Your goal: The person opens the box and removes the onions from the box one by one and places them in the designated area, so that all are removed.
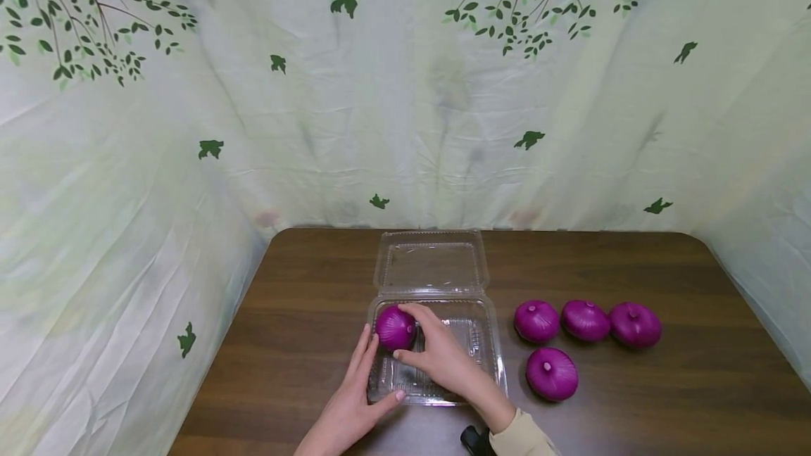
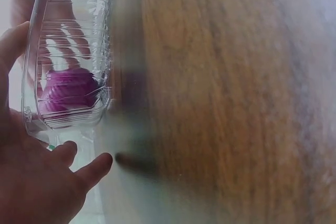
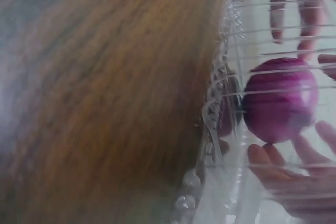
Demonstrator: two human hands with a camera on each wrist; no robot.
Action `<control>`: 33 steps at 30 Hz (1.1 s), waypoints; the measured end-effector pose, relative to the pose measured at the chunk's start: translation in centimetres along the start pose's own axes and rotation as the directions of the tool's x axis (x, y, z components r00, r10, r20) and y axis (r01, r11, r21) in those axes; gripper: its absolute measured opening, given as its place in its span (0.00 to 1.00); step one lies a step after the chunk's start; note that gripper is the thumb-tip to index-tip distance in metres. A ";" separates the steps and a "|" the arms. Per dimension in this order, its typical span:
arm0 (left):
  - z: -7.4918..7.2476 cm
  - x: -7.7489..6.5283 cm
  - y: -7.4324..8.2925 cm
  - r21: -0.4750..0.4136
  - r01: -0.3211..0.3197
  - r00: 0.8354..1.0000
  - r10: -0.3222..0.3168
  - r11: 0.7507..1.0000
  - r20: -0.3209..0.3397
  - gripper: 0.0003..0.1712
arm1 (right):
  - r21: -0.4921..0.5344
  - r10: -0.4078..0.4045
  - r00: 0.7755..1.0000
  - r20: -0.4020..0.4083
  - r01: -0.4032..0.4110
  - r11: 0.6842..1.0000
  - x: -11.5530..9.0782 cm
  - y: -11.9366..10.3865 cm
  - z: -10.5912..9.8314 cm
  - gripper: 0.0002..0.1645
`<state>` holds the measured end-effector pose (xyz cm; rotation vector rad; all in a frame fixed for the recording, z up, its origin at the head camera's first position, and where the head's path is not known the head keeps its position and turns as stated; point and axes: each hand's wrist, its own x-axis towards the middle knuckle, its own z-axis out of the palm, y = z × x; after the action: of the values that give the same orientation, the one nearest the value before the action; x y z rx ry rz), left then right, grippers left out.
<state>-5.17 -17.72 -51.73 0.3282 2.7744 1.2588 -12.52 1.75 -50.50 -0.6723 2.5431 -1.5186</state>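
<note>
A purple onion [image 1: 394,329] sits in the far left corner of a clear plastic clamshell container [image 1: 500,357]. My right hand [image 1: 440,354] reaches over the container and holds the onion between thumb and fingers. Outside the left wall, my left hand [image 1: 355,400] has its fingers extended, fingertips close to the onion's side and thumb by the front rim. The left wrist view shows the left hand [image 2: 37,171] beside the container, with the onion [image 2: 68,90] seen through its ribbed wall. In the right wrist view the onion [image 3: 281,100] shows behind clear plastic, with fingers around it.
The container's lid [image 1: 431,266] lies folded back behind its base. Right of it, several onions rest on the wooden table [image 1: 697,400]: three in a row, including the rightmost onion [image 1: 635,324], and a nearer onion [image 1: 551,374]. A leaf-printed cloth [image 1: 393,111] hangs behind.
</note>
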 end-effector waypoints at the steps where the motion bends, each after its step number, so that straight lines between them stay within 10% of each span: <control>1: 0.0 0.0 0.0 -0.005 -0.002 1.000 0.002 1.000 0.001 0.57 | -0.008 0.005 1.000 0.005 -0.005 1.000 0.1 0.0 0.2 0.45; 33: -0.2 0.1 0.2 -0.008 0.019 1.000 -0.019 1.000 0.009 0.58 | 0.002 0.124 0.989 0.076 -0.124 0.992 -0.3 0.2 -0.3 0.44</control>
<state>-5.22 -17.69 -51.46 0.3057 2.7582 1.2604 -12.38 2.20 -50.54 -0.5485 2.4727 -1.4328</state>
